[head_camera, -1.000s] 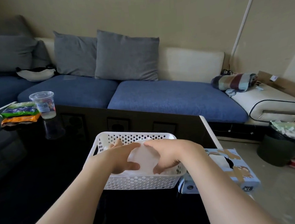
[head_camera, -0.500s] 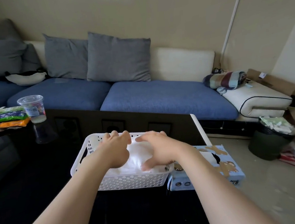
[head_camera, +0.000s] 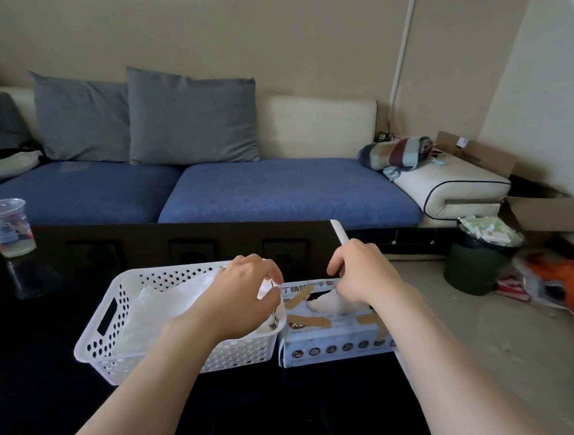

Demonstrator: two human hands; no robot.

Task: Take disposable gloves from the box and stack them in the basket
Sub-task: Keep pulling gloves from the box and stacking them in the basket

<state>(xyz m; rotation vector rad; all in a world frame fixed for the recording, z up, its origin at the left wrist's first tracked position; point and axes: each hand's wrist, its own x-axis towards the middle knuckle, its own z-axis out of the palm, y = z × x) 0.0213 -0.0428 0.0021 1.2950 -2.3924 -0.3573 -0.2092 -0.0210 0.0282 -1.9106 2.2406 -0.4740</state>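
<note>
A white perforated basket point(head_camera: 92, 339) stands on the dark table and holds a stack of thin white gloves point(head_camera: 162, 306). Touching its right end is the light blue glove box point(head_camera: 337, 347), patched with brown tape. A white glove point(head_camera: 323, 304) sticks out of the box's top opening. My right hand point(head_camera: 362, 273) is over that opening, fingers curled down onto the glove. My left hand point(head_camera: 240, 296) is at the basket's right end, with fingers and thumb curled around its rim.
A clear plastic cup point(head_camera: 5, 227) and snack packets sit at the table's far left. The blue sofa point(head_camera: 276, 190) runs behind the table. A dark waste bin point(head_camera: 478, 264) and cardboard boxes are on the floor to the right.
Both hands left the glove stack in the basket. My right hand moved right to the box opening; my left hand shifted to the basket's right rim. The view turned right.
</note>
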